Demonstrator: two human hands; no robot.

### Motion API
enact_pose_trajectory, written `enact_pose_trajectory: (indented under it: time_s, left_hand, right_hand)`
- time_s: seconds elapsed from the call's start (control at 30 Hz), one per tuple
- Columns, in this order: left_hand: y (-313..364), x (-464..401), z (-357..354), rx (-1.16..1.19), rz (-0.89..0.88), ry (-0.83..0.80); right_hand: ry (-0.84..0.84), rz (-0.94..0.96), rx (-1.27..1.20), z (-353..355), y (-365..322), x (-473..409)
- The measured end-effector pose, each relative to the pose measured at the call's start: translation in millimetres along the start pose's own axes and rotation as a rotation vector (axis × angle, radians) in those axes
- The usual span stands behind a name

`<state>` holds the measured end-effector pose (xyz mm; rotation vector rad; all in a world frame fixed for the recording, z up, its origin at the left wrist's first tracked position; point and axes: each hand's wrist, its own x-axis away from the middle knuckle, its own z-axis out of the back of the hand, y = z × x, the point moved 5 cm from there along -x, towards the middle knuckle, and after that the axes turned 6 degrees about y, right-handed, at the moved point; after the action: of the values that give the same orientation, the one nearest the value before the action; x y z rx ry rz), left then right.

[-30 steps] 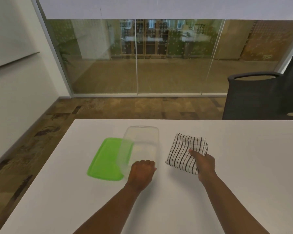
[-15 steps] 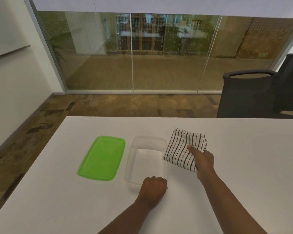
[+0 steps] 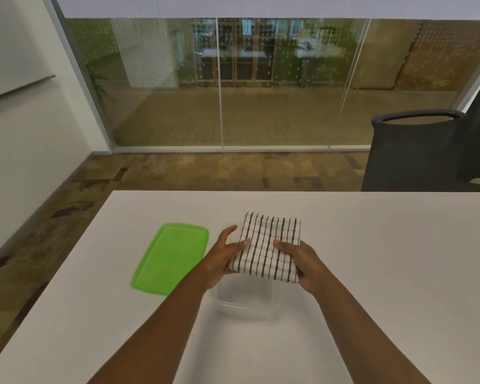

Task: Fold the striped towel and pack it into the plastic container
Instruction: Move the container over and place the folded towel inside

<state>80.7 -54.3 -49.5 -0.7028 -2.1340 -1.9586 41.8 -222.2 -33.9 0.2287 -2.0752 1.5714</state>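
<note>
Filling most of the lower view, the white surface [image 3: 372, 273] runs back to a far edge with wood floor and a glass wall beyond it, and a dark chair [image 3: 416, 151] stands past the far right corner. Toward the left edge lies the green lid [image 3: 171, 257], flat and apart from everything else. Just right of it sits the clear container [image 3: 244, 303], open-topped, its near wall showing below the hands and its far part hidden. Over the container is the folded towel [image 3: 269, 246], white with dark stripes, held between both hands; whether its underside touches the container cannot be told. The left hand [image 3: 222, 259] grips the towel's left edge, thumb on top. The right hand [image 3: 305, 266] is closed on the near right corner, thumb on top.
</note>
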Motion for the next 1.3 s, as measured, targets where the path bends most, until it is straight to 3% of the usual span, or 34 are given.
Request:
enact_pose_trajectory:
  time_s: [0.1, 0.2, 0.27, 0.37, 0.53, 0.67, 0.9, 1.0, 1.13, 1.2, 1.3]
  left_hand:
    - [8, 1, 8, -0.119, -0.184, 0.06]
    - [4, -1, 4, -0.499, -0.347, 0.075]
    - [-2, -3, 1, -0.745, -0.398, 0.176]
    - [-12, -3, -2, -0.819, -0.353, 0.357]
    - [-34, -11, -7, -0.91, -0.155, 0.45]
    - [-44, -18, -7, -0.996, -0.132, 0.406]
    - [-50, -20, -11, -1.351, -0.054, 0.324]
    - [-41, -19, -16, -1.457, -0.071, 0.338]
    - [-3, -18, -10, -1.311, -0.395, 0.475]
    - [15, -15, 11, -1.116, -0.511, 0.65]
    - [11, -12, 51, -0.998, -0.409, 0.805]
  right_hand:
    - [-0.01, -0.002, -0.028, -5, 1, -8]
    - [0.028, 0.134, 0.272, -12, 1, -12]
    - [0.079, 0.257, 0.521, -19, 0, -12]
    - [0.189, 0.377, 0.798, -27, 2, -15]
    - [0.17, 0.34, 0.979, -40, 20, -25]
    - [0.093, 0.4, 1.276, -51, 33, -33]
    - [0.081, 0.361, 1.501, -51, 45, -41]
    - [0.154, 0.487, 1.506, -51, 33, -38]
    - [0.37, 0.687, 1.36, -32, 13, -34]
    - [0.472, 0.653, 1.274, -15, 11, -34]
    - [0.503, 0.415, 1.119, 1, 22, -35]
